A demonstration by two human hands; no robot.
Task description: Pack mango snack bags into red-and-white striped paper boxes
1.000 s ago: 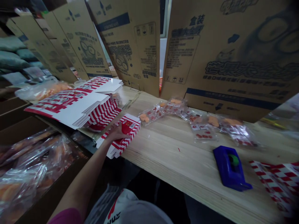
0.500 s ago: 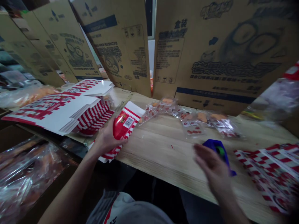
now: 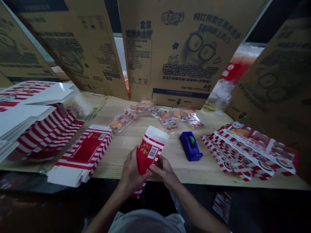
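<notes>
A red-and-white striped carton (image 3: 151, 150), printed with a barcode, is tilted in front of me over the table's near edge. My left hand (image 3: 133, 171) wraps its left side, thumb across the front. At the lower right edge my right hand (image 3: 165, 171) pinches the same carton between thumb and fingers. The carton's white upper end points away from me; its back is hidden. On the table to the left lies another striped carton (image 3: 86, 150) with a red panel. A blue tape dispenser (image 3: 190, 147) with a green core stands to the right.
Small clear snack packets (image 3: 170, 121) lie in a row behind the carton. Flat printed carton blanks (image 3: 31, 111) are stacked at left. Several checkered red-and-white cartons (image 3: 245, 150) overlap at right. Large brown cardboard panels (image 3: 179, 48) stand along the table's back.
The carton has come from the left stack to the middle, in my left hand. My right hand has moved left from beside the tape dispenser onto it. The view has turned right.
</notes>
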